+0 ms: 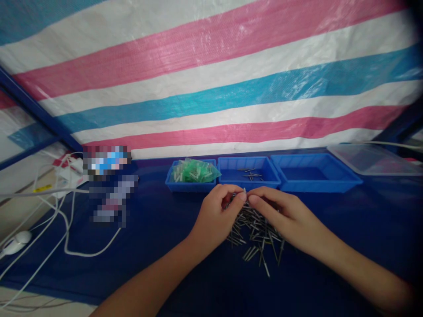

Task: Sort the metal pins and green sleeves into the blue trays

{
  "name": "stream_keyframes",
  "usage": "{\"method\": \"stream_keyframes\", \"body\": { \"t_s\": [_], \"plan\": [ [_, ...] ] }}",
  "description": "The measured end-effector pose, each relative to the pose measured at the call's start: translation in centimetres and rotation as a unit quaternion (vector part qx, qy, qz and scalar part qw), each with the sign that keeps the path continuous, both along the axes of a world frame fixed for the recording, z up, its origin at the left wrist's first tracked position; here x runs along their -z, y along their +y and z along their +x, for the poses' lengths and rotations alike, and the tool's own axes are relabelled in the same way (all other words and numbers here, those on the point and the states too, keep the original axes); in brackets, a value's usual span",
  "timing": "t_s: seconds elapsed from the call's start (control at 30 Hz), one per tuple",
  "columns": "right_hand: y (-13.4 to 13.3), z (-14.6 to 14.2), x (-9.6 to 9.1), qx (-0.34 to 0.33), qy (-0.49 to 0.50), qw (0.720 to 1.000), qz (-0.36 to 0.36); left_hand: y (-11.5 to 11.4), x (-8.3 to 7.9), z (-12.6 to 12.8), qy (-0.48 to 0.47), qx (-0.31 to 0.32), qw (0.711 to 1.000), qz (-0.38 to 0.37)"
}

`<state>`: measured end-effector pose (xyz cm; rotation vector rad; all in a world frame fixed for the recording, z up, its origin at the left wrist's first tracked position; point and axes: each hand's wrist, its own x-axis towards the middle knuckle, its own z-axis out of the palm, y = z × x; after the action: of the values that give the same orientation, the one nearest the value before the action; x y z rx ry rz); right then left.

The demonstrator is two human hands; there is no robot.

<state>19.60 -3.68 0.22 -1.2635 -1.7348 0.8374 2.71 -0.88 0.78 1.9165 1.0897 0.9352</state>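
Observation:
My left hand (218,213) is closed in a pinch, with a small silvery tip (244,190) showing between thumb and forefinger. Right beside it, my right hand (280,211) has its thumb and forefinger pressed together; whatever they pinch is hidden. Both sets of fingertips nearly meet above a loose pile of thin metal rods (254,224), partly covered by the hands. One rod (266,267) with a paler, thicker end lies at the near side of the pile. Behind the hands, a blue bin (277,182) holds several similar rods.
A left blue bin (172,185) holds clear and green plastic bags (194,171). Another blue bin (317,186) stands right, beside a translucent lid (373,160). White cables (68,237) and a white mouse (18,242) lie left. A striped sheet (198,97) hangs behind the blue table (148,264).

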Motion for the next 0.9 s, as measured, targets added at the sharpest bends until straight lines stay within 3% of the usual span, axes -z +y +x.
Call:
{"method": "stream_keyframes", "body": {
  "t_s": [0.17, 0.33, 0.5, 0.67, 0.9],
  "plan": [
    [0.0, -0.7, 0.1, -0.059, 0.158, 0.979, -0.118, -0.2, 0.7, 0.5, -0.145, 0.032, 0.985, -0.088],
    [0.0, -0.8, 0.9, -0.060, 0.278, 0.936, -0.208, -0.4, 0.6, 0.6, -0.135, 0.037, 0.988, -0.069],
    [0.0, -0.9, 0.6, -0.059, 0.287, 0.930, -0.221, -0.7, 0.1, 0.4, -0.093, 0.016, 0.996, 0.003],
    [-0.2, -1.3, 0.3, -0.088, 0.293, 0.924, -0.228, -0.7, -0.1, 0.1, -0.079, 0.034, 0.994, 0.064],
    [0.0, -0.6, 0.3, -0.003, 0.311, 0.934, -0.177, -0.4, 0.3, 0.1, -0.052, -0.007, 0.988, 0.147]
  ]
}}
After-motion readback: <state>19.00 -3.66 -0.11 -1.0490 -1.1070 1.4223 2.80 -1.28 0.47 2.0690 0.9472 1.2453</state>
